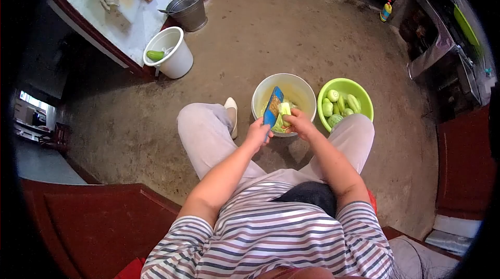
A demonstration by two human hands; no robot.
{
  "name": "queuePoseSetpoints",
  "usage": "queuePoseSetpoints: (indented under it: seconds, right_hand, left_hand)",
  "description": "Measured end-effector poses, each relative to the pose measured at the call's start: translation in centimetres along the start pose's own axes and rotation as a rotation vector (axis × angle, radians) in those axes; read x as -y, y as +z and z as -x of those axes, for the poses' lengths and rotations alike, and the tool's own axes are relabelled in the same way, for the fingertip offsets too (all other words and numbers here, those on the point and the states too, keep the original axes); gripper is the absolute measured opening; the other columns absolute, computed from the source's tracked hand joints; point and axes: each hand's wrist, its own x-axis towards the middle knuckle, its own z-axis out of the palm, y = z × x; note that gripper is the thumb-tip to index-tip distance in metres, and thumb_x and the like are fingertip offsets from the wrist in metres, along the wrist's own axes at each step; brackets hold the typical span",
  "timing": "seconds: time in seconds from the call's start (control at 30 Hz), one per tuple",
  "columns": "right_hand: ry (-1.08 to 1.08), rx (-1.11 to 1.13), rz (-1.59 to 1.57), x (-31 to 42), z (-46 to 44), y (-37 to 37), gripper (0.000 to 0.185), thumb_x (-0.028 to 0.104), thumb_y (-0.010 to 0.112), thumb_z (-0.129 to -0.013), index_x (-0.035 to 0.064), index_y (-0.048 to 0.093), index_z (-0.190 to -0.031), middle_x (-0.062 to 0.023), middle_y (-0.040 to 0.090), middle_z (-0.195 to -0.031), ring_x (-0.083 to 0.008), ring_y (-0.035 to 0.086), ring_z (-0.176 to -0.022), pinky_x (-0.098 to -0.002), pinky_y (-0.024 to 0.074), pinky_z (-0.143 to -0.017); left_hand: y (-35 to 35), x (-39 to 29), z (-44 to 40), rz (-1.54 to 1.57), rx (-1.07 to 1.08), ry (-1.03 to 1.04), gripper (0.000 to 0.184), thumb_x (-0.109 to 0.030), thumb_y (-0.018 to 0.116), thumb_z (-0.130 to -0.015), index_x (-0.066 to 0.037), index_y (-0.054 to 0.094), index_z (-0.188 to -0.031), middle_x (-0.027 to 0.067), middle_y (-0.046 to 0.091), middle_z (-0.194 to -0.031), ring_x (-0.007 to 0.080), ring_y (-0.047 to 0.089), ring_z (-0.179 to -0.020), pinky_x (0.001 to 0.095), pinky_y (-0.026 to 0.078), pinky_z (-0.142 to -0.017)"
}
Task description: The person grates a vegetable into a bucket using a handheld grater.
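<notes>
My left hand (258, 134) is closed round the handle of a blue grater (273, 107), which slants up over a white bucket (258, 91). Pale green shreds lie inside the bucket. Just right of the grater, my right hand (300, 124) grips a pale, peeled-looking piece of green vegetable (285, 109). Whether that piece touches the grater is too small to tell. Beside the bucket, to the right, a lime-green basin (369, 97) holds several green vegetables (353, 103).
A white bucket (179, 60) with a green vegetable (155, 55) stands at upper left, near a metal bucket (188, 11). A yellow bottle (386, 11) stands upper right by the dark counter. My knees flank the nearer bucket.
</notes>
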Motion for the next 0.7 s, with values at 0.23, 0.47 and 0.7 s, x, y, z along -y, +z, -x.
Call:
queuePoseSetpoints:
  seconds: [0.23,0.47,0.7]
  right_hand:
    - [-0.258,-0.203,0.575,-1.1,0.6,2.4,0.035,0.023,0.061,-0.072,-0.0043,0.051,-0.092,-0.0176,0.058,-0.071,-0.0261,0.060,-0.064,-0.0350,0.0471,-0.055]
    - [-0.233,-0.594,0.530,-3.1,-4.0,-3.8,0.034,0.022,0.057,-0.075,-0.0059,0.052,-0.093,-0.0138,0.056,-0.063,-0.0212,0.055,-0.051,-0.0334,0.0429,-0.045]
    - [-0.255,-0.307,0.273,-1.8,-1.0,-0.6,0.045,0.018,0.058,-0.076,-0.0013,0.039,-0.112,-0.0075,0.052,-0.061,-0.0136,0.048,-0.041,-0.0253,0.0365,-0.034]
  left_hand:
    - [0.6,0.1,0.3,-0.095,-0.041,0.014,0.019,-0.012,0.044,-0.083,-0.009,0.048,-0.101,0.0044,0.053,-0.062,0.0092,0.042,-0.039,0.0224,0.031,-0.033]
    - [1.8,0.4,1.4,-0.165,0.135,0.075,0.026,-0.011,0.045,-0.083,-0.008,0.048,-0.108,0.0044,0.052,-0.061,0.0091,0.041,-0.038,0.0225,0.031,-0.033]
    - [0.4,0.7,-0.3,-0.077,0.026,0.046,0.027,-0.011,0.044,-0.083,-0.009,0.046,-0.110,0.0047,0.052,-0.062,0.0093,0.042,-0.038,0.0227,0.032,-0.034]
